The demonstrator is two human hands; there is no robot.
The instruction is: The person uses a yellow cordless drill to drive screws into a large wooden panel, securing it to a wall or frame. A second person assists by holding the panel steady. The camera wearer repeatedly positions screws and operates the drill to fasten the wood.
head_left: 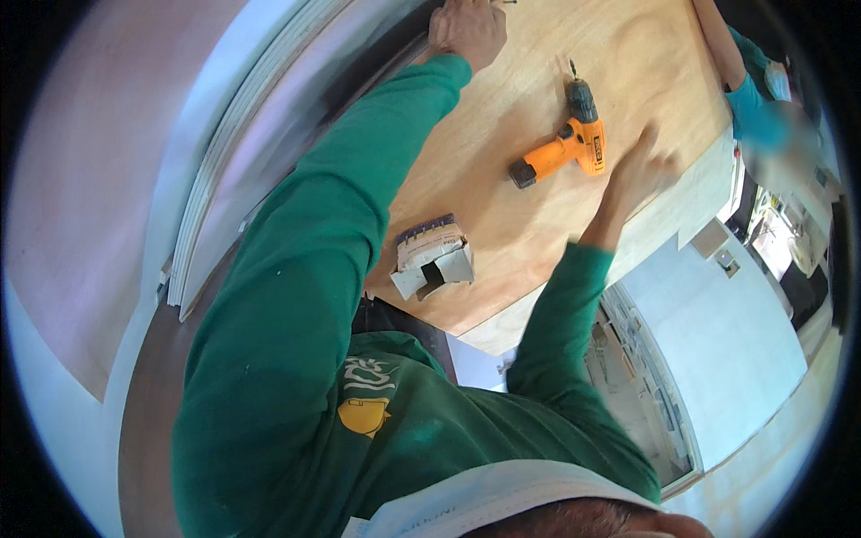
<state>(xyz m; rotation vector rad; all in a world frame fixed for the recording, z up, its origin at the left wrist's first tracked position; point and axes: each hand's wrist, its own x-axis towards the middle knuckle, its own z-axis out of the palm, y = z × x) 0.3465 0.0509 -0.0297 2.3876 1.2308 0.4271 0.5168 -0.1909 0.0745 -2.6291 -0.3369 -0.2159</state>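
Observation:
At the far left edge of a light wooden board [502, 117], my left hand [468, 34] is closed, knuckles up. A thin dark piece [508, 2] like a screw shows beside its fingers at the picture's top edge; what the fingers hold is hidden. My right hand [639, 175], smeared by motion, hovers over the board's right side with its fingers apart and nothing in it. Between the hands lies an orange and black cordless drill [567, 143] on its side, a bit in its chuck pointing away. Nearer me on the board stands a small torn, opened cardboard box [435, 251].
Stacked pale panels [229, 134] stand along the left. Another person's arm [720, 45] reaches in at the far right, beside the board. A pale blue-white panel [717, 323] and a cluttered shelf or frame [641, 386] lie beyond my right elbow.

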